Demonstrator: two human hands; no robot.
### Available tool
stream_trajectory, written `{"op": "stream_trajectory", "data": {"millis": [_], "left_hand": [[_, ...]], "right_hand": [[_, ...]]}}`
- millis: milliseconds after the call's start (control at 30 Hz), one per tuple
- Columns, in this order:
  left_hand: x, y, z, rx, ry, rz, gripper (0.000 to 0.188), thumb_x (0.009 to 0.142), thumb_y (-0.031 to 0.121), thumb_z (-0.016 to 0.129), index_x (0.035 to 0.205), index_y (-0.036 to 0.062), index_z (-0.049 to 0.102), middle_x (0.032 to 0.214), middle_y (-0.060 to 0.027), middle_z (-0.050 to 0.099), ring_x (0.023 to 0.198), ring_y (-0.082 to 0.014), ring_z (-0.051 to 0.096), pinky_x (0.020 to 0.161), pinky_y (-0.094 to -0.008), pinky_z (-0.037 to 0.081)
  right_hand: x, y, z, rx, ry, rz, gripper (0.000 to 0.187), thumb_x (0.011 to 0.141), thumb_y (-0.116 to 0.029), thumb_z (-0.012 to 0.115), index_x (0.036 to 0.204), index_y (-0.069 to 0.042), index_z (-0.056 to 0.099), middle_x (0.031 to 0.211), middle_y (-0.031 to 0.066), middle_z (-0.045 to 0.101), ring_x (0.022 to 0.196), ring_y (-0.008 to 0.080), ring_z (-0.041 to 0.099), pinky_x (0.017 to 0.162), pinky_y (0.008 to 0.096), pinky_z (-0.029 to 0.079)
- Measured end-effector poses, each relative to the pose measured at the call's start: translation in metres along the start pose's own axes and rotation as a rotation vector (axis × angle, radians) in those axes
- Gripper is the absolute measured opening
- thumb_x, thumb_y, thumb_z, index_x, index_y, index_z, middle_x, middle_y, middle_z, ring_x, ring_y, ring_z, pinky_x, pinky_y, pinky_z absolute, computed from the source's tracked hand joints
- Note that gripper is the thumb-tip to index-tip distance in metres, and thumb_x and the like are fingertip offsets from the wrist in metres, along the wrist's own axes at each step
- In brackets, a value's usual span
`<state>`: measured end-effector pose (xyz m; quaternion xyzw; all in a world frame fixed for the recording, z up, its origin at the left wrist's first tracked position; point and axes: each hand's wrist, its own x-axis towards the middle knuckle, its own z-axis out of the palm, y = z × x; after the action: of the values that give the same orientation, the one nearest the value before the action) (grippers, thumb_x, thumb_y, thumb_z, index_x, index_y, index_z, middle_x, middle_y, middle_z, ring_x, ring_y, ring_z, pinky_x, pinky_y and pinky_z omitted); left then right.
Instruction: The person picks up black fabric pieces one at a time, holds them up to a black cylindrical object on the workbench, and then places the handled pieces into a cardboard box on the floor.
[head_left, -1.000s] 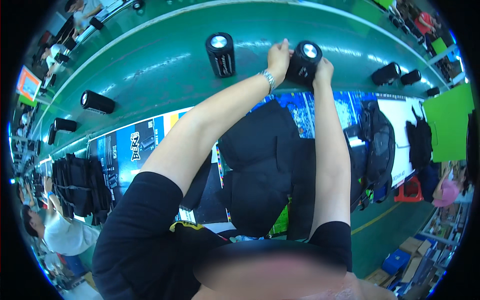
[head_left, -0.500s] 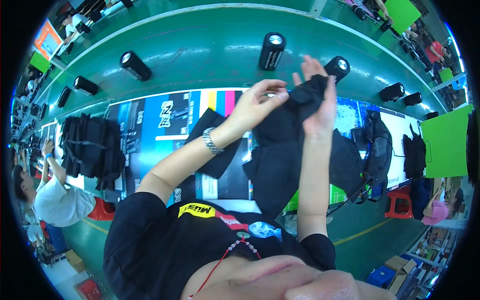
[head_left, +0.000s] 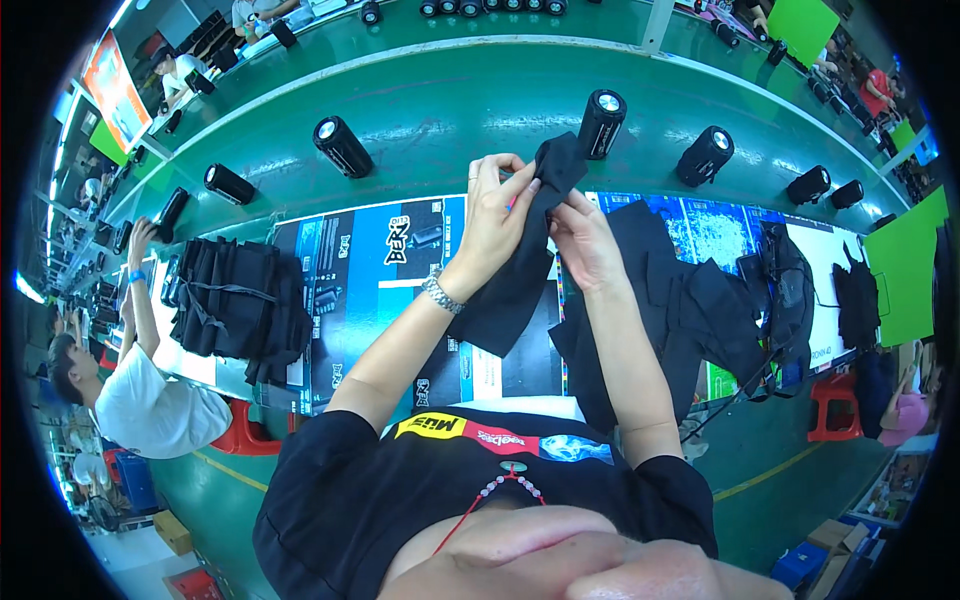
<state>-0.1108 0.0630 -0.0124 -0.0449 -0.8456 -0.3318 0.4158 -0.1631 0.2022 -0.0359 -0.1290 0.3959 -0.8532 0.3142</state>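
My left hand (head_left: 496,218) pinches a piece of black cloth (head_left: 512,300) near its upper end, thumb and fingers closed on it. From the other side my right hand (head_left: 590,245) grips the same cloth with bent fingers, partly hidden behind the fold. Its bunched top rises above both hands, while the long part hangs down over the table between my forearms. I cannot make out whether it is a pouch or a flat piece. More black cloth pieces (head_left: 640,290) lie loosely spread under and beside my right forearm.
Black cylindrical speakers (head_left: 603,125) stand along the green belt ahead. A tied stack of black cloth (head_left: 235,310) sits at left, a black bag (head_left: 788,300) at right. A co-worker in a white shirt (head_left: 160,400) sits at left; red stools (head_left: 245,430) flank me.
My right palm, earlier upright with spread fingers against the cloth, has lowered and closed on it. My left hand now pinches the cloth near its top. The whole view has shifted.
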Motion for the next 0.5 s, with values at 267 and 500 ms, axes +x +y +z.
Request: {"op": "stream_trajectory", "data": {"millis": [267, 500], "left_hand": [[0.023, 0.011, 0.008, -1.504, -0.207, -0.897, 0.023, 0.095, 0.021, 0.051, 0.105, 0.0026, 0.06, 0.097, -0.005, 0.065, 0.09, -0.0133, 0.062, 0.08, -0.0294, 0.05], [0.081, -0.022, 0.097, -1.46, -0.303, -0.734, 0.027, 0.092, 0.016, 0.056, 0.112, -0.0014, 0.057, 0.105, -0.0073, 0.063, 0.096, -0.015, 0.059, 0.086, -0.0302, 0.046]], "right_hand": [[0.003, -0.059, -0.007, 0.223, -0.033, -0.132, 0.018, 0.089, -0.011, 0.056, 0.104, -0.001, 0.059, 0.1, 0.007, 0.064, 0.093, 0.0159, 0.06, 0.086, 0.0292, 0.046], [0.061, -0.112, -0.058, -0.226, 0.19, -0.407, 0.008, 0.088, -0.009, 0.06, 0.091, -0.001, 0.062, 0.084, 0.0009, 0.062, 0.076, 0.0078, 0.057, 0.065, 0.021, 0.043]]}}
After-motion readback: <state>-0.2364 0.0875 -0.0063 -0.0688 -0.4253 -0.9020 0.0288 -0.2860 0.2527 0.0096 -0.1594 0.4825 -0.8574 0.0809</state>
